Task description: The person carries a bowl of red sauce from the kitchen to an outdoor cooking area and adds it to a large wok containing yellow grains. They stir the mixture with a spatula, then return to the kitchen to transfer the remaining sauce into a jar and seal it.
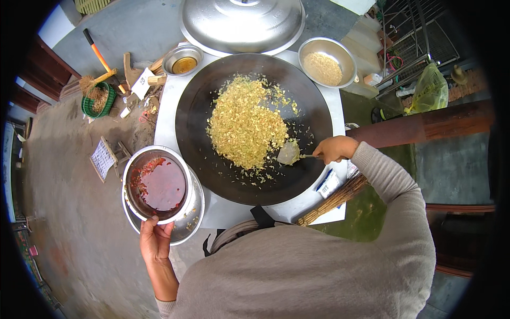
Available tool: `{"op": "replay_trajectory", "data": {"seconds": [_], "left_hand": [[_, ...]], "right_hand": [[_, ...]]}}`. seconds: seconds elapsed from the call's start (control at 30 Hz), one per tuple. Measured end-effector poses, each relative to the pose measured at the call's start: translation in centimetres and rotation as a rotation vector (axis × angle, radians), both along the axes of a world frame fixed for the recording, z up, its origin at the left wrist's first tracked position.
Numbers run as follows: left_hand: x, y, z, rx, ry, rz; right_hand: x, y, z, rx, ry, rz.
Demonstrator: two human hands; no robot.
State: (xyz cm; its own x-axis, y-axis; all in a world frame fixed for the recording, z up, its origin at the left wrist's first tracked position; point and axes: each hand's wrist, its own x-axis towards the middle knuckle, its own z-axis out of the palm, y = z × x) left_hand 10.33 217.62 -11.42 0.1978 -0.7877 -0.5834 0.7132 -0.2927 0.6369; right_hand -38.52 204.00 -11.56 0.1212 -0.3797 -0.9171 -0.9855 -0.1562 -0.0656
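Note:
My left hand (156,239) grips the near rim of a metal bowl (156,150) that holds reddish liquid (165,187) with red bits along its side. Under it is a wider metal basin (187,223) with a few yellowish scraps inside. My right hand (336,149) is closed around the handle of a metal spatula (289,153). The spatula's blade, with food bits stuck to it, rests in a large dark wok (255,195), at the right edge of a heap of chopped yellow-green food (247,123).
A large metal lid (243,28) stands behind the wok. Beside it are a small bowl of brownish liquid (184,65) and a metal bowl of pale shreds (324,67). At the right lie a straw whisk broom (334,199) and a plastic packet (330,184). A low stool (104,158) stands left.

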Motion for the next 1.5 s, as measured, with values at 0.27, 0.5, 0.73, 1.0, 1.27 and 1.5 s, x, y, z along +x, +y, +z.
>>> {"op": "replay_trajectory", "data": {"seconds": [0.27,0.5,0.73,1.0,1.27,1.5], "left_hand": [[-0.3,-0.4,0.8,0.028,-0.043,-0.004],[0.3,-0.6,0.3,-0.004,-0.027,-0.017],[0.3,-0.2,0.2,-0.016,-0.017,-0.012],[-0.1,-0.3,0.6,0.0,-0.031,-0.029],[-0.7,-0.4,0.7,-0.009,-0.02,-0.027],[-0.5,-0.1,0.0,0.001,-0.013,-0.008]], "right_hand": [[8.7,-2.2,-11.0,0.015,-0.61,-0.97],[3.3,-0.6,-9.1,0.33,-1.138,-1.635],[2.5,4.7,-1.9,0.39,-0.57,-0.9],[14.3,-1.3,-11.2,0.074,-0.897,-1.185],[7.6,1.8,-8.2,0.196,-1.128,-1.7],[1.9,6.9,-3.3,0.247,-0.53,-0.982]]}}
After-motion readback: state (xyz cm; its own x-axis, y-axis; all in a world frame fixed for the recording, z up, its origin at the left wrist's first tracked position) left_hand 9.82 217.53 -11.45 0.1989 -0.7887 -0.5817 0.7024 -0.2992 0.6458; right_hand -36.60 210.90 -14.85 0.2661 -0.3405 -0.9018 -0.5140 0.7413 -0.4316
